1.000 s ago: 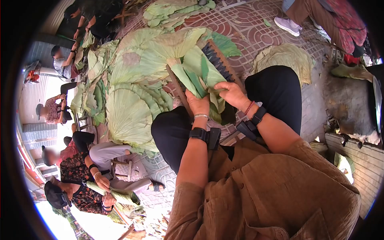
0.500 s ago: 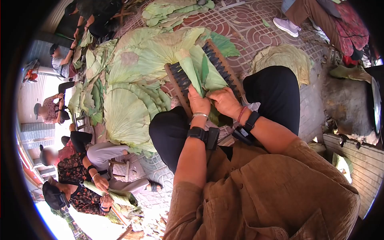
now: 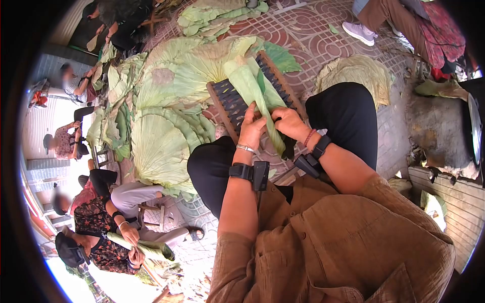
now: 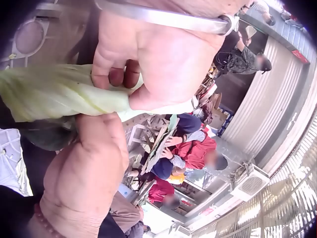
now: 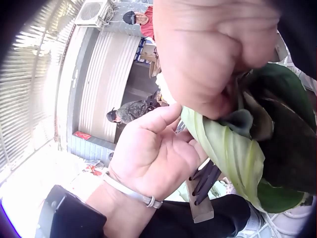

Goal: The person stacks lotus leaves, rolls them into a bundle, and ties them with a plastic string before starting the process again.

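Leaf roll [image 3: 245, 81] is running between both hands, its pale green upper end jutting out beyond the fingers, its twisted lower end showing below them. Left hand [image 3: 251, 132] is gripping it, thumb and curled fingers pressing the surface, and right hand [image 3: 289, 123] is pinching it just beside! Beyond both hands, a wooden frame strung with dark strips [image 3: 221, 110] is standing beneath the upper part. Left of the left hand, a broad leaf stack [image 3: 161, 144] is spreading wide; out past the right hand, a drier leaf pile [image 3: 351, 73] is lying beside the knee [image 3: 348, 103]. Well off left, a person in a floral top [image 3: 96, 227] is holding another roll [image 3: 151, 247].
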`<state>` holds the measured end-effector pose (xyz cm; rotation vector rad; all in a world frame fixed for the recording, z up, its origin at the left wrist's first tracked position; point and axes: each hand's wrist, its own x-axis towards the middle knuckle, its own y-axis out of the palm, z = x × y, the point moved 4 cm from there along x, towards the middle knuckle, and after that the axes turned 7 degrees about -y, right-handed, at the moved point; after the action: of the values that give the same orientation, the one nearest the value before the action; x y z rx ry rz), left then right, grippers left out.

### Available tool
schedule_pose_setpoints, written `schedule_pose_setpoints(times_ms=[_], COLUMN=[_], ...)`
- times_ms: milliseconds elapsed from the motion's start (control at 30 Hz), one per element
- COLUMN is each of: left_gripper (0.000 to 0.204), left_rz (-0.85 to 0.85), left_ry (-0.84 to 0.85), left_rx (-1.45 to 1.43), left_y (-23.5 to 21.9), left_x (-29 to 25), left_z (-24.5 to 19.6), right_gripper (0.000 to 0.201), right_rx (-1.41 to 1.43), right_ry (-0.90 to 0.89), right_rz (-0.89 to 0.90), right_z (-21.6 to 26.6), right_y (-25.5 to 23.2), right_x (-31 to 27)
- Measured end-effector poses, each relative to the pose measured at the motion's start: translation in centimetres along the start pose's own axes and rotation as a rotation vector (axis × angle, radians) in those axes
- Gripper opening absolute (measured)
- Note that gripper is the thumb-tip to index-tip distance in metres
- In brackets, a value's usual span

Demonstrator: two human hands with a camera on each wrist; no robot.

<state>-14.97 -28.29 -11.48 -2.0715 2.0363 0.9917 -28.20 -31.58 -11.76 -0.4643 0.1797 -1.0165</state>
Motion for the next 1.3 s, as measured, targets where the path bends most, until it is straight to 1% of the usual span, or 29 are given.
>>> schedule_pose_setpoints(times_ms=[33,100,133,167,233,267,333,367,433,467,533,567,633,667,733,767,833,867,900,933,967,1000,1033,1100,1133,1200,1233,1267,1300], left_gripper=[0.067,0.065,0.065,0.064,0.065,0.068,0.071,0.068,0.065,0.062,0.059,0.056,0.052,0.049,0.048,0.049,0.051,0.05,0.049,0.04,0.04,0.037,0.033,0.028,0.028,0.026,0.026,0.026,0.026], left_rz=[0.012,0.027,0.048,0.071,0.093,0.066,0.042,0.046,0.05,0.036,0.018,0.015,0.012,-0.006,-0.023,-0.053,-0.086,-0.033,0.02,0.016,0.01,-0.062,-0.134,-0.168,-0.217,-0.304,-0.307,-0.302,-0.297], left_ry=[0.006,0.016,0.022,0.028,0.022,0.024,0.024,0.026,0.029,0.039,0.049,0.047,0.044,0.035,0.029,0.004,-0.018,0.072,0.162,0.235,0.237,0.281,0.325,0.304,0.313,0.338,0.332,0.358,0.388], left_rx=[-0.041,-0.084,-0.077,-0.07,-0.036,-0.027,-0.017,-0.05,-0.084,-0.115,-0.147,-0.164,-0.182,-0.16,-0.137,-0.122,-0.108,-0.147,-0.183,-0.211,-0.211,-0.215,-0.22,-0.242,-0.214,-0.214,-0.219,-0.257,-0.294], left_y=[-0.1,-0.2,-0.2,0.0,0.4,0.4,0.4,0.5,0.6,0.6,0.5,0.4,0.2,0.3,0.5,0.7,1.4,2.2,2.7,3.0,2.8,2.2,1.7,0.8,0.3,0.0,-0.1,-0.3,-0.4], left_x=[0.2,0.6,0.7,0.7,0.9,1.0,1.2,1.1,1.0,0.9,0.7,0.7,0.7,0.6,0.4,0.2,-0.5,-1.3,-2.0,-2.4,-2.3,-2.3,-2.2,-1.8,-1.6,-1.6,-1.5,-1.4,-1.3], left_z=[0.3,0.7,1.0,1.1,1.2,1.3,1.5,1.5,1.5,1.5,1.4,1.5,1.6,1.5,1.2,1.0,0.2,-0.8,-1.5,-2.3,-2.2,-2.2,-2.2,-2.0,-1.8,-1.7,-1.8,-2.1,-2.3], right_gripper=[0.017,0.019,0.026,0.026,0.037,0.037,0.046,0.046,0.049,0.049,0.047,0.047,0.042,0.042,0.03,0.03,0.022,0.019,0.019,0.019,0.018,0.017,0.017,0.019,0.019,0.045,0.059,0.075,0.075], right_rx=[-0.003,0.367,0.471,0.468,0.122,0.12,-0.213,-0.215,-0.374,-0.374,-0.313,-0.313,-0.269,-0.269,-0.105,-0.105,0.038,-0.002,0.005,0.092,0.176,0.425,0.427,0.747,0.746,0.371,0.184,0.252,0.249], right_ry=[0.0,0.141,0.192,0.19,0.094,0.094,0.085,0.087,0.095,0.094,0.217,0.217,0.358,0.359,0.278,0.276,0.123,0.024,0.021,-0.045,-0.11,-0.038,-0.038,0.005,0.007,0.035,0.048,0.192,0.193], right_rz=[0.0,-0.255,-0.194,-0.196,-0.364,-0.367,-0.448,-0.449,-0.44,-0.44,-0.384,-0.382,-0.18,-0.18,-0.261,-0.262,-0.284,-0.236,-0.227,-0.146,-0.065,0.041,0.046,-0.223,-0.222,-0.254,-0.268,-0.046,-0.043], right_z=[0.1,0.4,0.5,0.2,-0.1,-0.1,0.2,0.1,0.1,0.4,0.3,0.3,-0.4,-0.6,-0.7,0.0,3.1,4.3,4.9,5.7,6.3,6.1,6.0,5.3,5.0,4.2,3.9,3.2,3.0], right_y=[0.0,-1.0,-1.5,-1.3,-1.5,-1.3,-1.6,-1.5,-1.5,-1.7,-2.1,-2.4,-2.5,-2.5,-2.4,-2.3,-2.4,-2.2,-1.9,-1.3,-0.9,-0.5,-0.5,-1.8,-2.1,-3.0,-3.4,-2.4,-2.3], right_x=[0.1,0.3,0.1,0.2,0.3,0.4,0.4,0.5,0.8,0.9,1.1,1.3,2.0,1.8,1.5,1.2,0.7,0.7,0.5,0.3,0.2,0.2,0.4,1.0,1.2,1.2,1.0,0.9,0.8])
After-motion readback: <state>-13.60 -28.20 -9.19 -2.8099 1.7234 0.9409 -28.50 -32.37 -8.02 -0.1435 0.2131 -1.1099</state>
